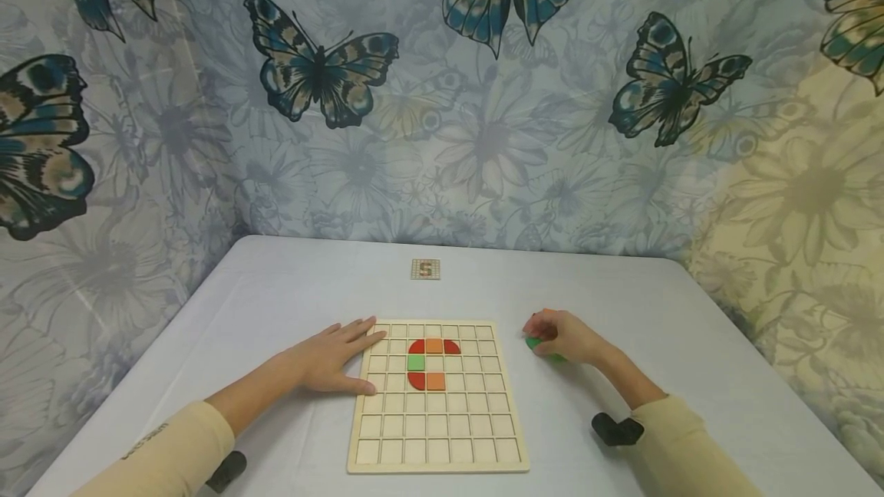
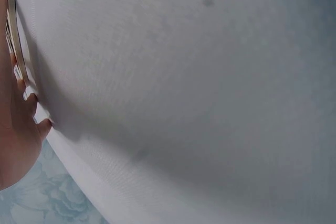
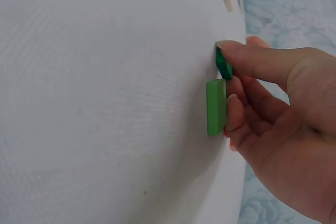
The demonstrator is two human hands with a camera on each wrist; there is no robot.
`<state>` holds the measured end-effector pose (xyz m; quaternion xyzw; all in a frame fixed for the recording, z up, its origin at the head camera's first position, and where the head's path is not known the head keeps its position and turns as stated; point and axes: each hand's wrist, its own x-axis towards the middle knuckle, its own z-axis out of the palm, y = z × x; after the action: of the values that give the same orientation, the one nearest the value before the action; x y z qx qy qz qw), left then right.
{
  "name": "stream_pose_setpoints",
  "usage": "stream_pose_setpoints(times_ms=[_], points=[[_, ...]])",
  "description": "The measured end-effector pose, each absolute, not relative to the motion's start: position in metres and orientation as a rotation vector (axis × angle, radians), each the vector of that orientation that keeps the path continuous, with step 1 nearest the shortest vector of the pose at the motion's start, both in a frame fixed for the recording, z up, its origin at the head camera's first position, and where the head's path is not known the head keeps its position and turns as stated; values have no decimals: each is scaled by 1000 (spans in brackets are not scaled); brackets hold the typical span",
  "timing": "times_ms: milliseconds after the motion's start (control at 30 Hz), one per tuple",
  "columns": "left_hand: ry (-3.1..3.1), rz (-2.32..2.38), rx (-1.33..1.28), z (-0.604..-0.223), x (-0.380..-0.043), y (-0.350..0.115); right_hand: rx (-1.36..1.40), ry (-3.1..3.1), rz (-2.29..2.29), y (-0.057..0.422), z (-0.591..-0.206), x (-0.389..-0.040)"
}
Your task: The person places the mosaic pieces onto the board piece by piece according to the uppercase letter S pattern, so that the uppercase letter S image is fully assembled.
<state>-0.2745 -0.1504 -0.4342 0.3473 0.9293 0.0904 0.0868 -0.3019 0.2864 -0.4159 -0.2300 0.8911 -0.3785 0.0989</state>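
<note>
A wooden grid board [image 1: 428,447] lies on the table. In its upper cells sit red quarter-round pieces [image 1: 417,380], two orange squares [image 1: 436,381] and a light green square [image 1: 416,363]. My left hand [image 1: 334,359] rests with spread fingers on the board's left edge; the left wrist view catches only part of this hand [image 2: 18,124]. To the right of the board, my right hand [image 1: 569,336] pinches a dark green piece [image 3: 224,64] between thumb and finger. A light green block [image 3: 216,107] stands right by its lower fingers, and bits of orange and red show behind them.
A small patterned card [image 1: 425,269] lies toward the back of the white-covered table [image 1: 311,274]. Behind the table hangs a butterfly-print cloth [image 1: 483,175]. Black straps with dark mounts [image 1: 617,429] are at the wrists.
</note>
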Motion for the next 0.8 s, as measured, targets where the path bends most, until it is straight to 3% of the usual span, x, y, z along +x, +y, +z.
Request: stream_pose_setpoints(times_ms=[400,800], points=[[2765,278,1034,-433,-274,-151,-598,2727,-1054,287,-416,-301],[2758,274,1028,-432,-274,-150,-451,2612,-1319,286,-419,-301]])
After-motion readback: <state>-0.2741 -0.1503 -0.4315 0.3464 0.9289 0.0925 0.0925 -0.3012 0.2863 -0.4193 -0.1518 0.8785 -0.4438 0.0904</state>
